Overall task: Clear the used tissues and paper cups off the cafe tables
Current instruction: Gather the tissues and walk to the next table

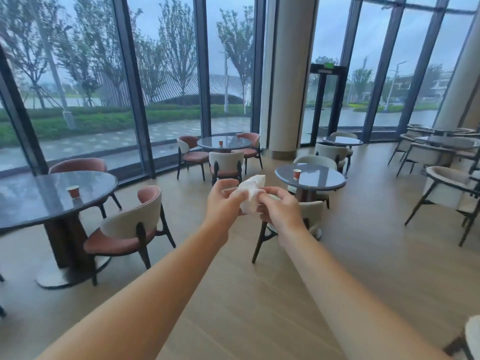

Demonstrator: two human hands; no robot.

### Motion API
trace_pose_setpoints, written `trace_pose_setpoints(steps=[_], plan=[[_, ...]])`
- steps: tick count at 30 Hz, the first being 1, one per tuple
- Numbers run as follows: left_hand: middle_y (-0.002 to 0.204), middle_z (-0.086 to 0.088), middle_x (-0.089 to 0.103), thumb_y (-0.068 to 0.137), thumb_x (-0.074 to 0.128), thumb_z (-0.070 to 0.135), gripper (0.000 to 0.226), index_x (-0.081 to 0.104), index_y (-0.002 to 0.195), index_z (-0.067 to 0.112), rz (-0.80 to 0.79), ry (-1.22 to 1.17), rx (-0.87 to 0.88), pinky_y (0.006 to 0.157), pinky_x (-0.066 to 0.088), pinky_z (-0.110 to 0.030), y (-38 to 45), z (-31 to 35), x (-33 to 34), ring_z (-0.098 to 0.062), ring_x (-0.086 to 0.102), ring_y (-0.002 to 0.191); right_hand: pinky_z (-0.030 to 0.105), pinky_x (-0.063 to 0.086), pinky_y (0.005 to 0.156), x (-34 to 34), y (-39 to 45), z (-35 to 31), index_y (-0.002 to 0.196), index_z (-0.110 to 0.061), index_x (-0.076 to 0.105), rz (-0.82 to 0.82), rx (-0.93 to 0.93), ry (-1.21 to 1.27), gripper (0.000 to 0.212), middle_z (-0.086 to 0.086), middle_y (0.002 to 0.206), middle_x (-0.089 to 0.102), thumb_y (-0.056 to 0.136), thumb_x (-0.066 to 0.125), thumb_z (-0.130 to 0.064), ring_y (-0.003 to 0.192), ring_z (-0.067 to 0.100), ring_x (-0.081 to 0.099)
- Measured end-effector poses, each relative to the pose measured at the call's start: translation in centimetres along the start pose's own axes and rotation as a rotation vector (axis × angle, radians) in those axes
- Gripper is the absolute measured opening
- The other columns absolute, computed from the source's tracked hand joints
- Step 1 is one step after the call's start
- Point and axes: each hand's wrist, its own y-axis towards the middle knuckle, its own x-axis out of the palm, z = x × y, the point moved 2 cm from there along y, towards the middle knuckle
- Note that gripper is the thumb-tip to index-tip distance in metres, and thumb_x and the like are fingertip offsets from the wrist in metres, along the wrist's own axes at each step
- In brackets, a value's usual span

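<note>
Ahead, a crumpled white tissue (251, 194) is held in mid-air between both hands, pinched by the left hand (224, 201) and the right hand (279, 209). Paper cups are seen on the left table (73, 192) and right table (297, 174).

Far cup (220, 143) perhaps too small.

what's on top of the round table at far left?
One orange paper cup stands upright on the round table, near its right edge. The glossy top also shows window reflections. No tissues visible there; the table's left part runs out of frame, so that part is unseen.
</note>
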Motion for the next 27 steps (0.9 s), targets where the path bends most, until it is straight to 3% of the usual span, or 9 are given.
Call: trace_pose_setpoints(steps=[3,5,8,13,16,18,23,27], plan=[[0.097,0.000,0.075,0.095,0.071,0.013,0.015,0.068,0.099,0.028,0.029,0.040,0.012,0.065,0.062,-0.025,4.4,0.2,-2.7,-0.020,0.075,0.093,0.021,0.058,0.061,4.5,4.0,0.6,0.094,-0.029,0.074,-0.059,-0.018,-0.004,0.006,0.000,0.094,0.077,0.092,0.070,-0.024,0.087,0.016,0.074],[0.101,-0.002,0.076,0.096,0.072,0.017,0.012,0.072,0.099,0.028,0.065,0.060,0.005,0.076,0.065,-0.031,7.3,-0.3,-4.9,-0.022,0.075,0.098,0.026,0.059,0.067,7.7,6.6,1.3,0.094,-0.026,0.075,-0.118,-0.001,0.006,0.008,0.004,0.098,0.078,0.093,0.068,-0.022,0.093,0.020,0.074],[0.108,-0.003,0.075,0.095,0.075,0.021,0.011,0.073,0.102,0.029,0.120,0.063,0.005,0.090,0.064,-0.042,11.6,-1.1,-8.3,-0.024,0.074,0.105,0.021,0.058,0.060,12.3,10.6,2.5,0.097,-0.025,0.075,-0.202,0.015,0.026,0.009,0.003,0.095,0.078,0.094,0.069,-0.021,0.088,0.017,0.075],[0.121,-0.007,0.071,0.097,0.073,0.021,0.017,0.069,0.113,0.026,0.229,0.056,-0.030,0.096,0.062,-0.043,19.3,-3.2,-13.3,-0.025,0.071,0.111,0.019,0.057,0.059,19.8,17.6,5.4,0.098,-0.029,0.073,-0.341,0.033,0.057,0.008,-0.002,0.096,0.075,0.095,0.069,-0.023,0.090,0.015,0.072],[0.119,-0.005,0.072,0.097,0.073,0.023,0.022,0.069,0.118,0.025,0.317,0.100,0.000,0.078,0.062,-0.030,23.8,-4.0,-15.8,-0.021,0.071,0.107,0.023,0.058,0.065,24.0,21.7,6.6,0.105,-0.027,0.072,-0.416,0.040,0.072,0.010,-0.003,0.100,0.073,0.096,0.068,-0.025,0.094,0.015,0.070],[0.111,0.001,0.073,0.095,0.074,0.025,0.016,0.070,0.110,0.032,0.375,0.114,0.011,0.069,0.060,-0.022,26.6,-4.2,-17.4,-0.016,0.071,0.101,0.021,0.059,0.062,26.5,24.5,7.2,0.113,-0.021,0.072,-0.472,0.044,0.075,0.017,-0.001,0.102,0.073,0.097,0.067,-0.024,0.094,0.015,0.071],[0.119,-0.003,0.073,0.085,0.081,0.041,0.029,0.070,0.111,0.035,0.525,0.143,0.025,0.098,0.059,-0.052,32.0,-4.9,-21.9,-0.027,0.069,0.113,0.026,0.064,0.071,33.6,29.7,8.4,0.113,-0.018,0.070,-0.624,0.059,0.102,0.020,0.001,0.106,0.074,0.096,0.069,-0.029,0.099,0.018,0.072],[0.119,-0.003,0.074,0.085,0.084,0.041,0.029,0.070,0.110,0.035,0.650,0.157,0.004,0.099,0.059,-0.052,34.3,-5.4,-26.4,-0.026,0.070,0.112,0.039,0.064,0.085,40.1,31.2,9.7,0.120,-0.014,0.065,-0.749,0.112,0.072,0.032,0.007,0.114,0.071,0.094,0.072,-0.030,0.102,0.022,0.072]])
